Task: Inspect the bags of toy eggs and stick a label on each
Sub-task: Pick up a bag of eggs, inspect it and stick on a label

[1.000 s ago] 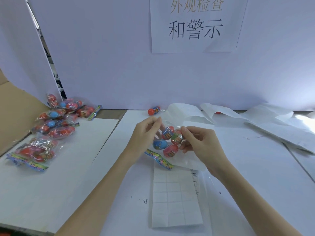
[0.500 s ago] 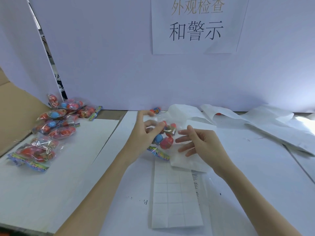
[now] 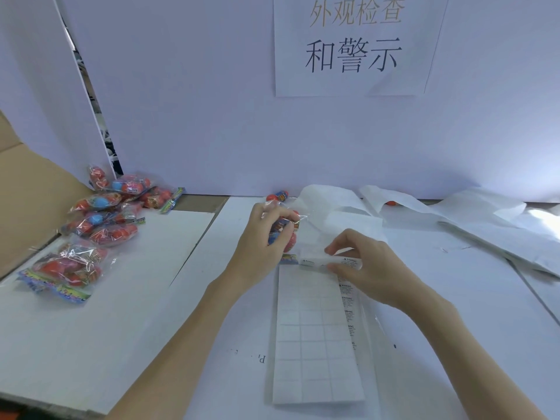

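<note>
My left hand (image 3: 263, 237) grips a clear bag of red and blue toy eggs (image 3: 285, 230) just above the table's middle. Its fingers hide most of the bag. My right hand (image 3: 360, 262) is down at the far end of the white label sheet (image 3: 315, 338), fingers and thumb pinching a printed label (image 3: 348, 262) at the sheet's top right. The sheet lies flat in front of me; most of its squares look blank, and printed labels run down its right column.
A pile of several bagged eggs (image 3: 100, 219) lies at the left on a white board, beside a brown cardboard flap (image 3: 27, 189). A loose egg (image 3: 277, 196) rests by the back wall. Crumpled white backing paper (image 3: 424, 213) spreads across the back right.
My right hand let go of the bag and dropped to the label sheet, where it now pinches a label. My left hand kept the bag and drew it slightly left and up.
</note>
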Demonstrator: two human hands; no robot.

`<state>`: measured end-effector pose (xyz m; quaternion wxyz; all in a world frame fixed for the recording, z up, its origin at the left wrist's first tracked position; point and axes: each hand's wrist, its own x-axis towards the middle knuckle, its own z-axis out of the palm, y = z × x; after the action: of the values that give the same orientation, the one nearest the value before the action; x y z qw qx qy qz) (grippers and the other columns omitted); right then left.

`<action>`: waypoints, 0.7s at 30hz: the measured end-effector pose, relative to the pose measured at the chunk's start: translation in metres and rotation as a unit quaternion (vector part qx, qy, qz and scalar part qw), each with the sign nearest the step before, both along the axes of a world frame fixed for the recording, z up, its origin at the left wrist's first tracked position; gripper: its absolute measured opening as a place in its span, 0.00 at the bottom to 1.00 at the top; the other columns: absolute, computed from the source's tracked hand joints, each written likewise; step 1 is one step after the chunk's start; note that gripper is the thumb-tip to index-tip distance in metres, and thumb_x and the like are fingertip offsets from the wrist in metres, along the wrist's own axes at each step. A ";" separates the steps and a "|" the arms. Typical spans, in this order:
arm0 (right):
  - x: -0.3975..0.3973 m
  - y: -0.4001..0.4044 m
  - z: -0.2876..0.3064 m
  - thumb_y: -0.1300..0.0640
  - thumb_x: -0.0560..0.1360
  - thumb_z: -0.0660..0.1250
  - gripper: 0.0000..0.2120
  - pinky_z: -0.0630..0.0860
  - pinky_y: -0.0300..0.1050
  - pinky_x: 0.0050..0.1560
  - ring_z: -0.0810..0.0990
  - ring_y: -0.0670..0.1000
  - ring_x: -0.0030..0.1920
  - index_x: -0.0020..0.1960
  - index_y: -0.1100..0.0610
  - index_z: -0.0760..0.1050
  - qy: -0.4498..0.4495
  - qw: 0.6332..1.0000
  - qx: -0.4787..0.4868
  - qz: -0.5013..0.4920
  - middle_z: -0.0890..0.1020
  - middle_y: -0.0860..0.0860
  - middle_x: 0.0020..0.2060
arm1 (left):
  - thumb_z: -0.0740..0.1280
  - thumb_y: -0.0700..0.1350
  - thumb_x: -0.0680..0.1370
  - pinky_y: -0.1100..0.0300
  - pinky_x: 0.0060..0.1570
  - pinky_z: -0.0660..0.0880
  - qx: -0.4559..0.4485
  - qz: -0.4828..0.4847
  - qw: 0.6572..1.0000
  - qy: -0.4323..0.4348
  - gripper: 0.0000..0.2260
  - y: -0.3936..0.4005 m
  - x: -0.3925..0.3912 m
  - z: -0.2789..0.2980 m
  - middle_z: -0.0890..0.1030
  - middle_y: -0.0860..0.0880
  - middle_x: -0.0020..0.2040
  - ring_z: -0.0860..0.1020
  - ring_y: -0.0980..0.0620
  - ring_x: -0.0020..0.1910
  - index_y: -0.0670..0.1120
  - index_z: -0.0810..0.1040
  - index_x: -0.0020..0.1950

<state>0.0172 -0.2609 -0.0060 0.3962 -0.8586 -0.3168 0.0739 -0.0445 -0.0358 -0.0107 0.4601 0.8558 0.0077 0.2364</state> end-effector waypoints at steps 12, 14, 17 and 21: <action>-0.007 0.009 0.004 0.56 0.78 0.74 0.05 0.69 0.28 0.52 0.80 0.41 0.53 0.48 0.46 0.80 -0.102 0.988 0.118 -0.014 0.84 0.41 0.47 | 0.75 0.55 0.77 0.71 0.60 0.73 0.058 -0.081 0.994 -0.037 0.13 -0.011 -0.003 -0.004 0.69 0.54 0.64 0.76 0.61 0.63 0.50 0.83 0.58; -0.009 0.012 0.005 0.56 0.79 0.74 0.05 0.70 0.28 0.50 0.82 0.42 0.52 0.49 0.47 0.81 -0.086 0.984 0.158 -0.006 0.85 0.39 0.46 | 0.73 0.54 0.79 0.68 0.62 0.73 0.081 -0.076 0.993 -0.037 0.10 -0.012 -0.003 -0.005 0.70 0.53 0.64 0.75 0.58 0.63 0.51 0.85 0.55; -0.008 0.013 0.004 0.58 0.80 0.73 0.07 0.73 0.36 0.48 0.83 0.45 0.48 0.54 0.46 0.82 -0.055 0.981 0.187 -0.008 0.86 0.40 0.48 | 0.73 0.48 0.80 0.64 0.64 0.72 0.080 -0.060 0.994 -0.036 0.05 -0.010 0.000 -0.006 0.71 0.51 0.63 0.75 0.56 0.62 0.47 0.84 0.51; -0.003 0.010 0.002 0.59 0.81 0.71 0.05 0.81 0.41 0.52 0.85 0.45 0.48 0.52 0.50 0.82 -0.041 0.975 0.213 -0.040 0.86 0.41 0.46 | 0.72 0.43 0.81 0.55 0.65 0.77 0.031 -0.059 0.998 -0.008 0.02 -0.006 0.001 -0.004 0.70 0.51 0.62 0.72 0.61 0.65 0.46 0.82 0.50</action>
<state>0.0144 -0.2506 -0.0042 0.5593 -0.7687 -0.3067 -0.0463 -0.0435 -0.0419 -0.0143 0.4463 0.8668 -0.0545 0.2158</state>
